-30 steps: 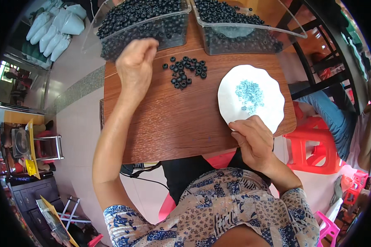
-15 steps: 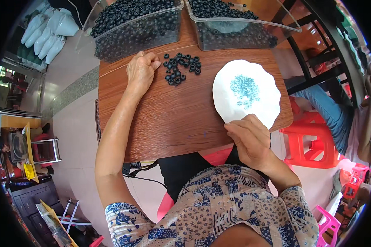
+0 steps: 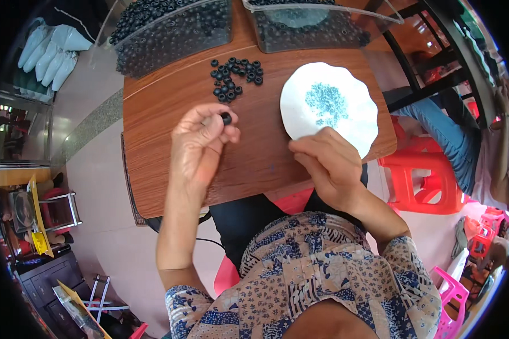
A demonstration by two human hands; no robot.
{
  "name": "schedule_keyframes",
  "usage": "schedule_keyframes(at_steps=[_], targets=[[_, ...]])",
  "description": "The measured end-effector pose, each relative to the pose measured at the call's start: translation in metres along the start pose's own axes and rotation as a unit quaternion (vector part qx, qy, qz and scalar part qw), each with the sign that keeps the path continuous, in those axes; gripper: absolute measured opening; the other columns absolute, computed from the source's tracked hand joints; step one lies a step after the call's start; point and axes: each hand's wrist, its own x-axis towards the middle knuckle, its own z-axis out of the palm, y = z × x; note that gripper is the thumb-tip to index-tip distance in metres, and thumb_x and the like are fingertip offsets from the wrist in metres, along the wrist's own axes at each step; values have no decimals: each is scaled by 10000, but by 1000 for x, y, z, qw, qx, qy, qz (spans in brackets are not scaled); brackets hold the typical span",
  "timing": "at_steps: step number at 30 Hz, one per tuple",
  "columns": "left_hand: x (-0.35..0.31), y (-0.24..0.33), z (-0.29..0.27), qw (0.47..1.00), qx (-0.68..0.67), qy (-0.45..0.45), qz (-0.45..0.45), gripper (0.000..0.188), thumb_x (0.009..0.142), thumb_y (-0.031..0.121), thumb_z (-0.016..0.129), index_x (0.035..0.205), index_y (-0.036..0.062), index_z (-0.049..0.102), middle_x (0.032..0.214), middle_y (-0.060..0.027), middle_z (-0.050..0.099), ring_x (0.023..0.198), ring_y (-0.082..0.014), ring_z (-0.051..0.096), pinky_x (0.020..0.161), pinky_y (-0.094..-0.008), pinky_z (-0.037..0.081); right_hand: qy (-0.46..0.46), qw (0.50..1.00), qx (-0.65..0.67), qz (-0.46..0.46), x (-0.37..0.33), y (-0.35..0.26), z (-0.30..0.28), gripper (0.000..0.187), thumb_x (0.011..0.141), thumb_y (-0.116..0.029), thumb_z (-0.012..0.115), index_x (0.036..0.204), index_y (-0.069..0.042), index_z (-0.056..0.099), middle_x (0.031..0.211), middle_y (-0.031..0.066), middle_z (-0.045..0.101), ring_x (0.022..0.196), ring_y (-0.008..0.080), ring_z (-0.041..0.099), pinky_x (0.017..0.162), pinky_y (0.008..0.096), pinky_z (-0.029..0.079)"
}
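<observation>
My left hand (image 3: 201, 138) is raised over the table, thumb and fingers pinching a small round black bead (image 3: 225, 118) with a hole in it. Beyond it, a loose cluster of the same black beads (image 3: 229, 73) lies on the wood. To the right rests a white scalloped plate (image 3: 359, 107) with a patch of tiny bluish bits (image 3: 327, 103) spread over its middle. My right hand (image 3: 331, 166) hovers at the plate's near edge, fingers pressed together in a pinch. Whatever those fingertips hold, if anything, is too small to make out.
Two clear plastic bins (image 3: 178, 42) (image 3: 311, 37) full of black beads stand at the table's far side. The brown wooden table (image 3: 152, 169) has rounded corners. A red stool (image 3: 424, 178) and a seated person's jeans-clad leg (image 3: 444, 133) are to the right. White bags (image 3: 51, 53) sit far left.
My left hand has come away from beside the bead cluster toward me and now shows a black bead in its pinch. My right hand has shifted slightly left, still pinched. The whole view has tilted slightly.
</observation>
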Motion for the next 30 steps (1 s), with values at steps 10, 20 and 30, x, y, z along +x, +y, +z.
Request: schedule_keyframes(at_steps=[10, 20, 30], targets=[[-23, -52, 47, 981, -192, -28, -21, 219, 802, 32, 681, 984, 0, 562, 875, -106, 625, 754, -178, 583, 687, -276, 477, 36, 999, 17, 7, 11, -6, 1, 323, 668, 32, 720, 981, 18, 641, 963, 118, 642, 803, 209, 581, 664, 291, 463], [-41, -68, 51, 973, -210, -19, -96, 213, 827, 48, 661, 1019, -2, 582, 924, -79, 629, 763, -158, 599, 713, -266, 501, 58, 997, -50, -19, -13, -9, 5, 329, 628, 48, 687, 954, 15, 652, 982, 137, 625, 810, 248, 584, 668, 312, 479], [-46, -74, 46, 987, -89, -44, -129, 215, 878, 154, 619, 1016, -10, 598, 910, -75, 617, 746, -139, 549, 721, -289, 448, 13, 998, -54, -6, -23, -7, -5, 253, 664, 37, 675, 916, 29, 656, 946, 143, 630, 793, 261, 582, 658, 327, 475]])
